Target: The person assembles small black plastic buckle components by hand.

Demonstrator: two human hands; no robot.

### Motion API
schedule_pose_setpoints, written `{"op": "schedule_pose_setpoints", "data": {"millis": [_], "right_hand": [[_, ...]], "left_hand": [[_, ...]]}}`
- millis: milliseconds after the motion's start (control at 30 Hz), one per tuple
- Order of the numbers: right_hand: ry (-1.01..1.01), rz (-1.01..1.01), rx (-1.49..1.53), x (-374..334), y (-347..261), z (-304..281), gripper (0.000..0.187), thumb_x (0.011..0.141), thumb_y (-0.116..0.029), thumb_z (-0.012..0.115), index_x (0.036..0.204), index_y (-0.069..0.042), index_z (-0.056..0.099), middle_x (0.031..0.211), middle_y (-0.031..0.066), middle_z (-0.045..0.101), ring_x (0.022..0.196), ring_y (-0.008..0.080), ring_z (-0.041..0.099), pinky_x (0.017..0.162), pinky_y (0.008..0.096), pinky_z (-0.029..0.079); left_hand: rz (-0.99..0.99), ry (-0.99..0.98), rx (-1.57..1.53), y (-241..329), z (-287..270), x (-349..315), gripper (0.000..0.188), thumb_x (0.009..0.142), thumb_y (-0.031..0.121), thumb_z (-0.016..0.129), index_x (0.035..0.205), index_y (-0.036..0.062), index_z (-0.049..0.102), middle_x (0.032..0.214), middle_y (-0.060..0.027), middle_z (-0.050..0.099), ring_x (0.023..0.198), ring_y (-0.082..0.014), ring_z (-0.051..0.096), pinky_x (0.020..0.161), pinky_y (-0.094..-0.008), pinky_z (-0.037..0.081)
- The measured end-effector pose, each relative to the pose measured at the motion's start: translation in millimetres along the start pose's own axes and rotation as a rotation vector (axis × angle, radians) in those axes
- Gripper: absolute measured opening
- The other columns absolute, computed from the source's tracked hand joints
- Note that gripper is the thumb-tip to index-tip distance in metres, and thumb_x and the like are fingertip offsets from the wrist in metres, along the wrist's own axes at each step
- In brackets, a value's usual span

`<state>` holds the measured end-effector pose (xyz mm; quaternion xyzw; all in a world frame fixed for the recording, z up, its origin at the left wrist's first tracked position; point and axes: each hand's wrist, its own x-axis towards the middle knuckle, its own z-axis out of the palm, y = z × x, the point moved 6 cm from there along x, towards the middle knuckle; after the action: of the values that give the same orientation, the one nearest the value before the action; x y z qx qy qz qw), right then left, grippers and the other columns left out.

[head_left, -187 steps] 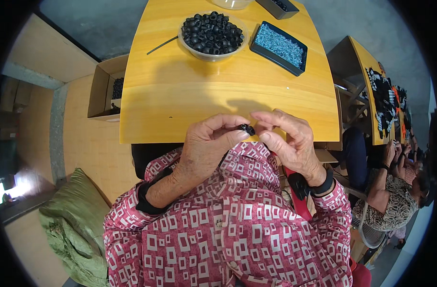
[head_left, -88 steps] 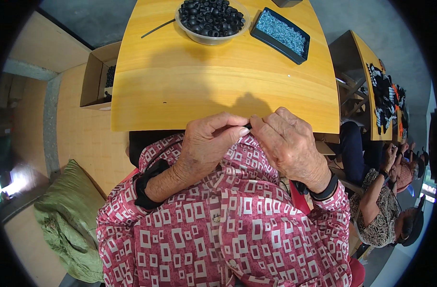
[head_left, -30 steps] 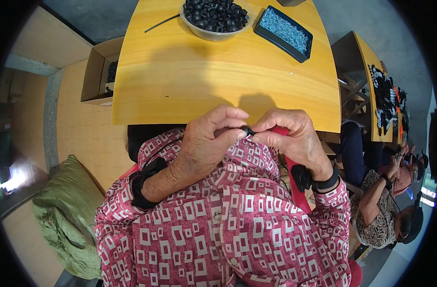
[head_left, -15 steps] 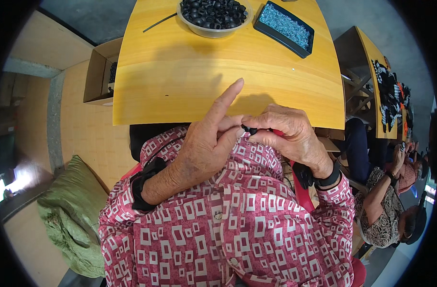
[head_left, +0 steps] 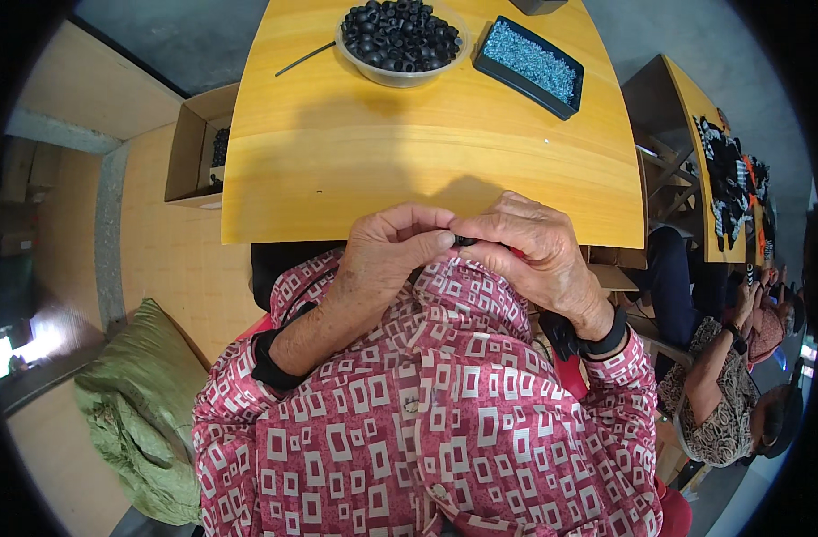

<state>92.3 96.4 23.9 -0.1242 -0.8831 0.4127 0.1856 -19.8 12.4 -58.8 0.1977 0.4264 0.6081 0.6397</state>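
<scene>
Just off the table's near edge, over my lap, my two hands meet at the fingertips around a small black part (head_left: 464, 240). My right hand (head_left: 536, 246) pinches it between thumb and forefinger. My left hand (head_left: 387, 251) is closed too, thumb and forefinger pressed together at the part's left side; whether it grips the same part or some tiny piece is hidden. On the table beyond stands a clear round bowl (head_left: 404, 79) heaped with small black rounded caps (head_left: 398, 34). Right of it lies a black tray (head_left: 566, 111) filled with small shiny bluish-silver pieces (head_left: 532, 61).
The yellow table (head_left: 328, 161) lies ahead, with a thin black stick (head_left: 303, 59) by the bowl. An open cardboard box (head_left: 187, 157) is at the left, and a green sack (head_left: 136, 403) on the floor. Other people (head_left: 709, 394) sit at right, near another table with black-and-white items (head_left: 722, 179).
My left forefinger, which pointed up and away, has curled down to meet the thumb at the small black part. My right hand keeps its pinch.
</scene>
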Motion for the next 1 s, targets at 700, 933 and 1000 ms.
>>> {"op": "schedule_pose_setpoints", "data": {"millis": [700,933,1000], "right_hand": [[0.204,0.091,0.168,0.3,-13.7,-24.1,0.012,0.083,-0.002,0.068,0.094,0.001,0.068,0.080,0.0074,0.063,0.073,0.0135,0.060,0.066,0.0268,0.047],[0.192,0.161,0.258,-3.2,-1.4,-17.9,0.013,0.083,-0.002,0.068,0.096,0.001,0.068,0.082,0.0061,0.064,0.076,0.0115,0.059,0.069,0.0252,0.046],[0.220,0.226,0.332,-5.9,2.0,-16.1,0.013,0.083,-0.001,0.068,0.096,0.001,0.069,0.083,0.0052,0.065,0.077,0.0104,0.059,0.070,0.0240,0.047]], "left_hand": [[-0.009,-0.052,-0.239,25.7,12.7,1.0,0.022,0.088,0.000,0.062,0.110,-0.0013,0.060,0.103,-0.0118,0.064,0.096,-0.0210,0.065,0.089,-0.0290,0.056],[-0.014,-0.020,-0.252,20.0,10.0,3.3,0.023,0.087,-0.001,0.063,0.110,-0.0012,0.060,0.103,-0.0110,0.064,0.097,-0.0199,0.065,0.089,-0.0284,0.056],[0.003,-0.002,-0.229,19.0,9.3,2.9,0.023,0.087,-0.001,0.063,0.109,-0.0007,0.060,0.103,-0.0106,0.064,0.097,-0.0193,0.065,0.089,-0.0280,0.056]]}}
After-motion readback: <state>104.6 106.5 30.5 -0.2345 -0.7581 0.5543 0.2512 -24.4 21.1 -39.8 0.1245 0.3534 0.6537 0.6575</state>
